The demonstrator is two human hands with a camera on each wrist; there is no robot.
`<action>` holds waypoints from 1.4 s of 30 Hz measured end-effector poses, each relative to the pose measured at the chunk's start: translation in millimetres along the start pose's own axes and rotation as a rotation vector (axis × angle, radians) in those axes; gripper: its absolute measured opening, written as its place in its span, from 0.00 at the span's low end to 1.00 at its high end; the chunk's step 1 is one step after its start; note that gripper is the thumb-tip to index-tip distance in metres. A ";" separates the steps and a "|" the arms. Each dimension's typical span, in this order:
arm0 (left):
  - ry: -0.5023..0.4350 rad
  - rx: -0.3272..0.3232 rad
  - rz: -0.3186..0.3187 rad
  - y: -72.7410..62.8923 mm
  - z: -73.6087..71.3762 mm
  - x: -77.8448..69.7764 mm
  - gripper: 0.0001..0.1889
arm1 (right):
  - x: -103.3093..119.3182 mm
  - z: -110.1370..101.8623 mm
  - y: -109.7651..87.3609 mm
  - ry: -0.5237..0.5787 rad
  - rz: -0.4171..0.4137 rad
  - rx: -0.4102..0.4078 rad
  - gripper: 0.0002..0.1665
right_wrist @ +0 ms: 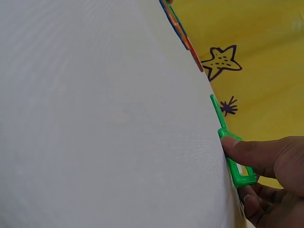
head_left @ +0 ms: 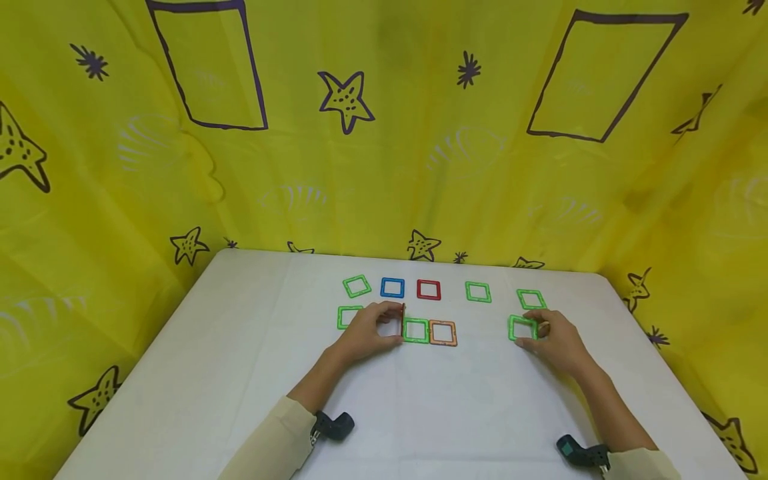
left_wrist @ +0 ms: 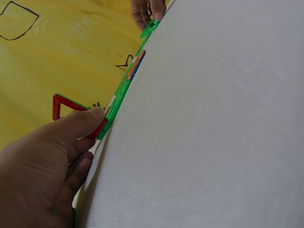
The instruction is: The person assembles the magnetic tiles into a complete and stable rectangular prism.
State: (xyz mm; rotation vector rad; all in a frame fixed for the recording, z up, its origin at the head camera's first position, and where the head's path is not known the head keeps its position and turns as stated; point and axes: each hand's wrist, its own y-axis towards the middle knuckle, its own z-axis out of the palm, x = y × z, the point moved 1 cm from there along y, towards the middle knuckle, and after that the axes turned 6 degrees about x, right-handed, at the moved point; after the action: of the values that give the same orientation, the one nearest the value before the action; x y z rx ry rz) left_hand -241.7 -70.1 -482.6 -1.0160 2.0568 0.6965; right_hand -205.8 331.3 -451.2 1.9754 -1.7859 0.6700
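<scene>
My left hand [head_left: 367,335] pinches a red square magnetic tile [left_wrist: 56,105] between thumb and fingers. This frame stands upright along the left side of a flat green square tile [head_left: 417,342], and the head view shows it nearly edge-on. An orange square tile [head_left: 443,344] lies flat against the green one's right side. Further right, my right hand [head_left: 563,341] grips another green square tile [right_wrist: 244,180] by its right edge, thumb on its near side. In the right wrist view that tile is tilted close over the white table.
Along the back of the table [head_left: 396,413] lie a green tile [head_left: 353,279], a blue tile [head_left: 393,296], a red tile [head_left: 429,298] and two more green tiles [head_left: 479,301] [head_left: 529,291]. Behind my left hand is a partly hidden green tile [head_left: 339,319]. A yellow curtain [head_left: 384,187] encloses the table.
</scene>
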 end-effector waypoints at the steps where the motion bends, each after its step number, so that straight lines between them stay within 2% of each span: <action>1: -0.001 0.000 -0.001 0.1 0.1 0.0 0.32 | 0.2 -0.2 -0.1 0.007 0.001 -0.003 0.35; 15: 0.009 -0.005 -0.003 -0.4 -0.4 -2.4 0.32 | -0.6 -2.2 -1.7 0.027 -0.056 -0.043 0.37; 30: 0.004 -0.007 -0.003 0.2 -0.5 -1.6 0.32 | 3.2 -1.2 -4.2 0.078 -0.131 -0.161 0.23; 37: -0.002 -0.006 0.008 0.4 0.0 -1.3 0.32 | 4.1 2.3 -6.2 0.109 -0.095 -0.157 0.20; 42: 0.007 -0.006 0.001 0.2 -0.2 -1.6 0.32 | 6.1 5.4 -4.7 0.142 -0.101 -0.157 0.18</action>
State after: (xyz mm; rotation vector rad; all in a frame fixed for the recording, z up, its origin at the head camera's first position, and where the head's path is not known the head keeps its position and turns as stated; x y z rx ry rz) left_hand -241.2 -69.4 -481.1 -1.0222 2.0629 0.7012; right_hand -200.3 323.8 -451.8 1.8521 -1.5929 0.6025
